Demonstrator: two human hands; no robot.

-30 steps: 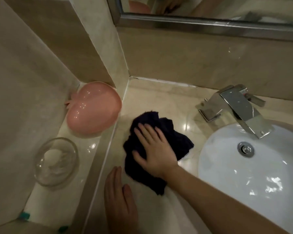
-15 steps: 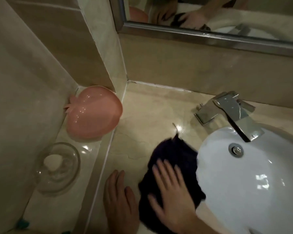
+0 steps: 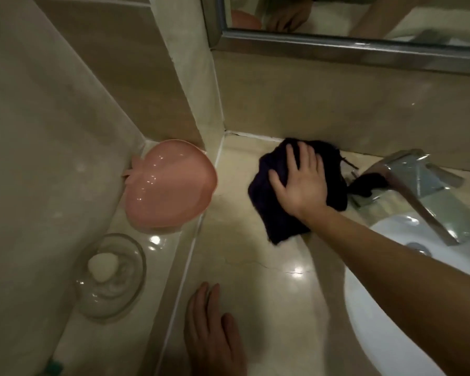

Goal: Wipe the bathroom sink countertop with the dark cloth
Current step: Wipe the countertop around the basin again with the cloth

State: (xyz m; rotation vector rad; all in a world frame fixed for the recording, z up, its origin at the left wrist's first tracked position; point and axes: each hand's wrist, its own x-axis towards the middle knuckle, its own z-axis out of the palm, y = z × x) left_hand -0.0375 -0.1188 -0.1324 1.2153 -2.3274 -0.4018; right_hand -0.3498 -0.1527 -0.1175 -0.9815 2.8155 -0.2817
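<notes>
Here, dark cloth (image 3: pixel 272 213) bunched up on the tabletop (image 3: pixel 255 294), far back by the wall. Almost black, maybe deep purple. Soft and fuzzy, full of folds and lumps. One end right up against the back wall, the other end pointing down toward the near side. A thin loose thread sticking out on the right, toward the tap (image 3: pixel 415 180). Another dark bit showing just under the tap; cannot tell if joined to the rest.

Right hand (image 3: pixel 300 180) flat on top of the cloth, fingers straight and spread a little, pressing down. Thumb out to the left on the cloth. Arm reaching in from the right, over the edge of the white sink (image 3: pixel 385 321).

Left hand (image 3: pixel 215 329) lying flat on the tabletop, low down near the front, fingers straight and close together, holding nothing. Well apart from the cloth.

Tabletop shiny and pale, with small bright spots of light and a thin crack line near the middle.

On the lower ledge to the left, pink dish (image 3: pixel 171 185) shaped like a fruit, in the corner. Nearer, clear glass dish (image 3: pixel 111 278) with white soap (image 3: pixel 102 267) in it.

Mirror (image 3: pixel 337 14) up above, showing bits of arms and the pink dish.
</notes>
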